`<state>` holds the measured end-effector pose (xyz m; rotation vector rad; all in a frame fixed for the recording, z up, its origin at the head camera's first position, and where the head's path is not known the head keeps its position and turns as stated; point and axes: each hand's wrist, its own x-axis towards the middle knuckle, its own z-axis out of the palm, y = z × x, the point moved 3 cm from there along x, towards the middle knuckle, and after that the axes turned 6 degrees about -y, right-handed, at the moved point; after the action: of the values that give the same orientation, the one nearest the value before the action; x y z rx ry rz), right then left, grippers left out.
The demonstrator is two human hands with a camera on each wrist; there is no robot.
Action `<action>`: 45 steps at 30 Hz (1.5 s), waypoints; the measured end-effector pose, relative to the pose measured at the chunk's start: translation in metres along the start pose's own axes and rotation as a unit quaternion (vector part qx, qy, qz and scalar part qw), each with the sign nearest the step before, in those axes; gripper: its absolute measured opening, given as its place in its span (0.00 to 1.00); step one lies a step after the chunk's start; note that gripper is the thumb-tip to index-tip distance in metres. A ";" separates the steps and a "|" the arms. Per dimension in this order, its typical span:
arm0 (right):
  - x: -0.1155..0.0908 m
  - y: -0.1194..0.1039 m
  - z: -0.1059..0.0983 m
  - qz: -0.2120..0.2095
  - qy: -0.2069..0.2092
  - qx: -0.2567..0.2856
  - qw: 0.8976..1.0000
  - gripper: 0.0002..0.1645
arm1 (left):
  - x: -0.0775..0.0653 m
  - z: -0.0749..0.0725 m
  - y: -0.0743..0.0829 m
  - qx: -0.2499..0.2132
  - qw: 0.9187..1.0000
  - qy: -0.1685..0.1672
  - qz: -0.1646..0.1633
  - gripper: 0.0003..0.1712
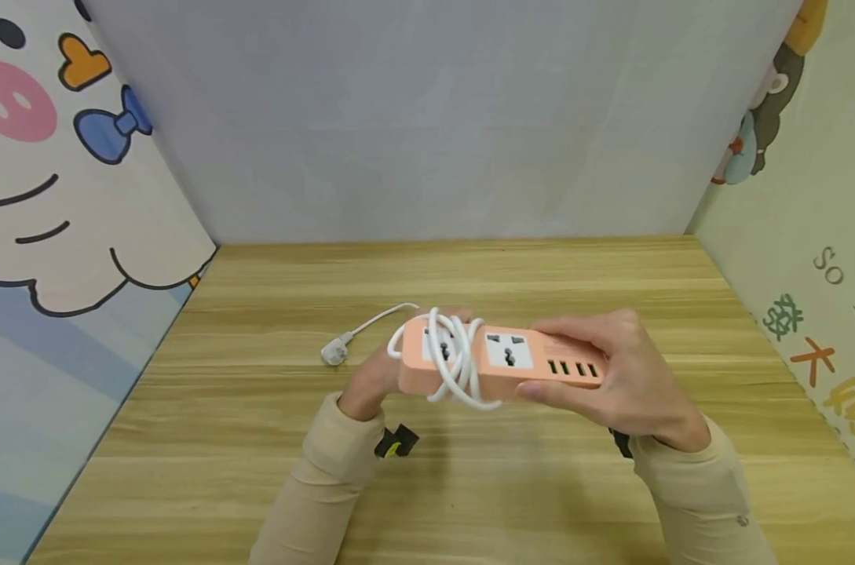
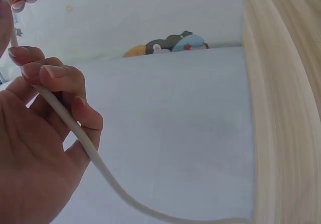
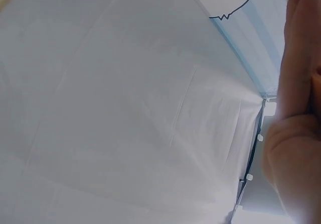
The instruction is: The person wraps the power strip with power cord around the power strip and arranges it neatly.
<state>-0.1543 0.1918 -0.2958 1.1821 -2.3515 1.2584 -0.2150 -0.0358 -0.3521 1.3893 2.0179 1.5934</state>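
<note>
A peach-coloured power strip (image 1: 540, 344) is held up over the table, with white sockets and a row of USB ports facing up. My right hand (image 1: 635, 384) grips its right end, thumb along the near side and fingers over the far side. Several loops of white cord (image 2: 86, 142) wrap round the strip's left part. Behind that end is my left hand (image 1: 372, 383), mostly hidden in the head view; the left wrist view shows its fingers curled round the cord. From there the cord runs out to a white plug (image 1: 334, 351) on the table, left of the strip.
The wood-grain table (image 1: 257, 471) ends at a pale back wall (image 1: 434, 141). Cartoon-printed panels stand at the left (image 1: 102, 220) and right (image 1: 773, 235). A black device (image 1: 396, 442) shows beside the left wrist.
</note>
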 end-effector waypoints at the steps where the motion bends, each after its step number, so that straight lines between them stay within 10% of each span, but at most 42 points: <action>1: 0.000 0.000 0.000 -0.007 0.001 0.000 1.000 0.25 | 0.001 0.001 0.000 -0.014 1.000 -0.001 -0.004 0.20; 6: 0.000 0.002 0.001 -0.031 0.005 0.007 0.999 0.24 | 0.008 0.002 0.006 0.012 1.000 -0.006 0.006 0.03; 24: -0.002 0.004 0.002 -0.009 -0.050 -0.023 0.998 0.26 | 0.005 -0.004 0.012 0.091 0.996 -0.011 0.001 0.04; 33: 0.002 -0.002 0.004 -0.022 -0.092 -0.014 0.995 0.19 | 0.003 -0.012 0.006 0.184 0.980 0.069 -0.019 0.07; 45: 0.002 0.003 0.006 -0.013 -0.108 -0.045 0.993 0.19 | 0.001 -0.018 0.010 0.217 0.972 0.090 -0.015 0.12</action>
<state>-0.1569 0.1868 -0.2997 1.3753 -2.5053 1.0505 -0.2220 -0.0467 -0.3359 1.3768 2.6006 1.3597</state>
